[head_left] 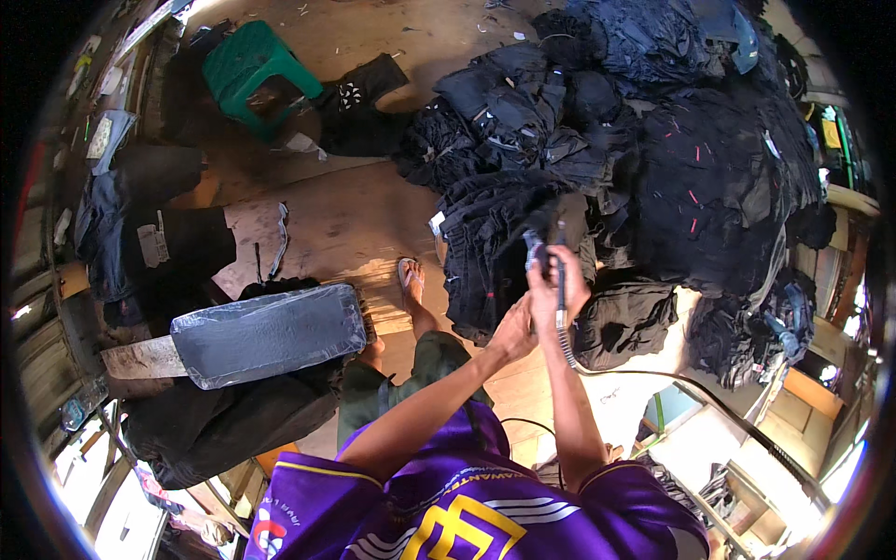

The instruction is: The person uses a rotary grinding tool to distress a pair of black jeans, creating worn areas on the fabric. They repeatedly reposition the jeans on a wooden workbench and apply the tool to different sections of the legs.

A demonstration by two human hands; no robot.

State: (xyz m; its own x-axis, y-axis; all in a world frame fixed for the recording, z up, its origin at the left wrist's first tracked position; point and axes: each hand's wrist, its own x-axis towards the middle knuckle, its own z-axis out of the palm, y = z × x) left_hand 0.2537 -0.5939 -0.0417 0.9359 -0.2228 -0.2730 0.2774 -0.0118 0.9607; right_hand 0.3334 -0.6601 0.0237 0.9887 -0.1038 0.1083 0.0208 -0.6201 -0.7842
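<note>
My right hand (pixel 570 282) is closed round a slim dark hand tool (pixel 561 303) with a metal coil sleeve at its lower end. From that sleeve a black hose (pixel 686 378) curves away to the lower right. My left hand (pixel 513 332) is close beside the right wrist, its fingers drawn together; what they hold, if anything, is hidden. Just beyond both hands lies a stack of black garments (pixel 490 247). Something small, pale blue and grey (pixel 534 245) shows at the right fingertips, too blurred to name.
Large heaps of dark clothing (pixel 700 177) fill the far right. A green plastic stool (pixel 254 75) and a black garment (pixel 362 103) lie at the far left. A plastic-wrapped grey padded bench (pixel 271 334) stands left of my legs, beside a black bundle (pixel 233 420).
</note>
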